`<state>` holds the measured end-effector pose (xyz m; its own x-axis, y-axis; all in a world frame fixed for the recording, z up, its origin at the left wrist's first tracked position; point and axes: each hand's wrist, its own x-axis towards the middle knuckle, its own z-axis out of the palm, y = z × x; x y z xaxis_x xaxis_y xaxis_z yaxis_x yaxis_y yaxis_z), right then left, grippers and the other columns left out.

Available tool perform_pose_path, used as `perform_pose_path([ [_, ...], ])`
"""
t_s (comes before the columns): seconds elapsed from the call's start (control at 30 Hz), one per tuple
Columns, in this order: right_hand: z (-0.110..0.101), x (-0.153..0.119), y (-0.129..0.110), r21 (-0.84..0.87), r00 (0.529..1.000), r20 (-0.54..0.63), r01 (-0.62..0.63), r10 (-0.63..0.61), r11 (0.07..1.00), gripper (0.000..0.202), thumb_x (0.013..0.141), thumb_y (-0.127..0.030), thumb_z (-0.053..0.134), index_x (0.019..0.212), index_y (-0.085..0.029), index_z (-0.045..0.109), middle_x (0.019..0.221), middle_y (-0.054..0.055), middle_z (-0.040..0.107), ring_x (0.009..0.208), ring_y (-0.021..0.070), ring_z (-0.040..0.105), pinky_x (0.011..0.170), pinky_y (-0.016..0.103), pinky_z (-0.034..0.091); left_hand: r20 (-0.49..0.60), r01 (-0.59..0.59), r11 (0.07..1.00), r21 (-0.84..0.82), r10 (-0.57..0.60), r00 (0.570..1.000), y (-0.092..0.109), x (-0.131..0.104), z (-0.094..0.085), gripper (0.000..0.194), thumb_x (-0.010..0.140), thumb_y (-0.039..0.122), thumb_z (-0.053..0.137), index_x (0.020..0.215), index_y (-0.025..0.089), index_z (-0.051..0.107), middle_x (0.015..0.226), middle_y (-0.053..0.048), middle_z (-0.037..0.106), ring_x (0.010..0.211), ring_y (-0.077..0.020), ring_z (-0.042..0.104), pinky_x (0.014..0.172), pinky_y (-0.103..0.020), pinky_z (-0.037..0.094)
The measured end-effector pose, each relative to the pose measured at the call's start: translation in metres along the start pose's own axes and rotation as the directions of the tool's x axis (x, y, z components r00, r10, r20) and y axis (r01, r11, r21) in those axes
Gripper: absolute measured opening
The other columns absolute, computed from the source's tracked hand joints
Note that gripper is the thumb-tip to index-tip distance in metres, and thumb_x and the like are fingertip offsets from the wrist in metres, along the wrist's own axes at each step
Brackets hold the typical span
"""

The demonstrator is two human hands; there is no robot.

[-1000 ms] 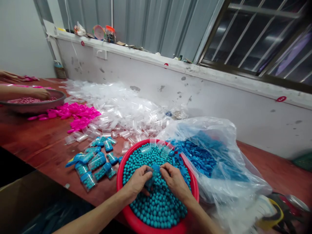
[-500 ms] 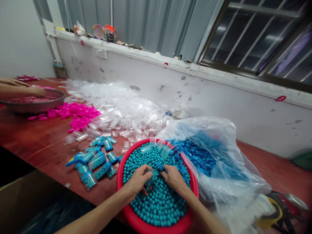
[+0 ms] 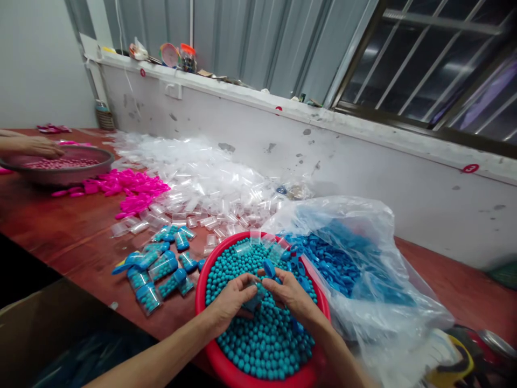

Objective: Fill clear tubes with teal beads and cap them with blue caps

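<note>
My left hand [image 3: 229, 303] is closed around a small clear plastic container [image 3: 254, 299] that looks filled with teal beads. A blue plastic cap [image 3: 269, 268] with a loop sticks up from the fingers of my right hand [image 3: 291, 295], right beside the container. Both hands are over a red tub [image 3: 201, 291] full of round teal beads [image 3: 262, 350]. Inside the tub, several clear containers [image 3: 243, 247] and loose blue caps [image 3: 298, 266] rest on the beads at the far and right sides. Fingers partly hide the held container.
Filled containers with blue caps [image 3: 162, 265] lie left of the tub. Behind them spreads a heap of clear empty containers [image 3: 210, 178] beside pink pieces [image 3: 137, 188]. A plastic bag of blue caps [image 3: 331, 264] sits at the right. Another person's hand [image 3: 40, 146] is over a grey basin [image 3: 81, 171].
My right hand has lifted the blue cap up from near the beads and brought it closer to the container in my left hand. The other person's hand has shifted left.
</note>
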<state>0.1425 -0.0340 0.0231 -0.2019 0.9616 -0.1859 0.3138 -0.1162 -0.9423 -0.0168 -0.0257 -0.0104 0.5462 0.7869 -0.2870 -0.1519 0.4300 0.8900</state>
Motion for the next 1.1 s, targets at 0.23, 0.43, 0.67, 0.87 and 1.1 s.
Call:
perform_pose_path([
  [0.23, 0.002, -0.017, -0.007, -0.312, 0.988, -0.024, 0.138, -0.153, 0.940, 0.033, 0.086, -0.040, 0.035, 0.104, -0.022, 0.056, 0.084, 0.004, 0.059, 0.079, 0.0179, 0.053, 0.072, 0.028, 0.040, -0.021, -0.118, 0.992, 0.038, 0.118, 0.993, -0.004, 0.003, 0.000, 0.032, 0.069, 0.043, 0.058, 0.085, 0.016, 0.048, 0.064, 0.001, 0.056, 0.056, -0.0092, 0.052, 0.047, -0.017, 0.035],
  [0.43, 0.006, -0.019, -0.009, -0.418, 0.986, 0.010, 0.158, -0.169, 0.895, 0.035, 0.088, -0.034, 0.031, 0.104, -0.022, 0.059, 0.070, 0.000, 0.059, 0.064, 0.0159, 0.052, 0.060, 0.025, 0.038, -0.030, -0.164, 0.973, 0.165, 0.171, 0.985, -0.004, 0.001, 0.002, 0.034, 0.072, 0.040, 0.054, 0.095, 0.017, 0.048, 0.060, 0.004, 0.050, 0.052, -0.0094, 0.050, 0.042, -0.017, 0.035],
  [0.67, -0.003, -0.014, -0.011, -0.409, 0.978, 0.111, 0.206, -0.175, 0.889, 0.031, 0.087, -0.029, 0.033, 0.075, -0.021, 0.061, 0.060, -0.004, 0.049, 0.054, 0.0113, 0.042, 0.053, 0.022, 0.030, -0.035, -0.129, 0.971, 0.201, 0.139, 0.990, -0.007, 0.001, 0.001, 0.049, 0.072, 0.039, 0.052, 0.115, 0.018, 0.043, 0.069, 0.002, 0.052, 0.053, -0.0114, 0.052, 0.040, -0.018, 0.037],
  [0.87, 0.003, -0.013, -0.007, -0.369, 0.984, 0.055, 0.176, -0.167, 0.913, 0.032, 0.085, -0.034, 0.036, 0.063, -0.020, 0.053, 0.057, -0.004, 0.043, 0.053, 0.0110, 0.036, 0.052, 0.022, 0.027, -0.088, -0.239, 0.959, 0.154, 0.254, 0.963, -0.003, -0.002, 0.003, 0.049, 0.069, 0.033, 0.057, 0.113, 0.014, 0.049, 0.062, 0.004, 0.050, 0.048, -0.0057, 0.042, 0.043, -0.017, 0.034],
  [1.1, 0.005, -0.014, 0.004, -0.176, 0.994, 0.067, 0.101, -0.091, 0.979, 0.033, 0.085, -0.040, 0.036, 0.063, -0.020, 0.048, 0.051, -0.006, 0.030, 0.047, 0.0097, 0.025, 0.044, 0.022, 0.021, 0.005, -0.166, 0.961, 0.223, 0.169, 0.986, -0.004, -0.001, 0.001, 0.053, 0.076, 0.036, 0.048, 0.124, 0.015, 0.037, 0.051, 0.006, 0.046, 0.034, -0.0078, 0.045, 0.031, -0.017, 0.033],
])
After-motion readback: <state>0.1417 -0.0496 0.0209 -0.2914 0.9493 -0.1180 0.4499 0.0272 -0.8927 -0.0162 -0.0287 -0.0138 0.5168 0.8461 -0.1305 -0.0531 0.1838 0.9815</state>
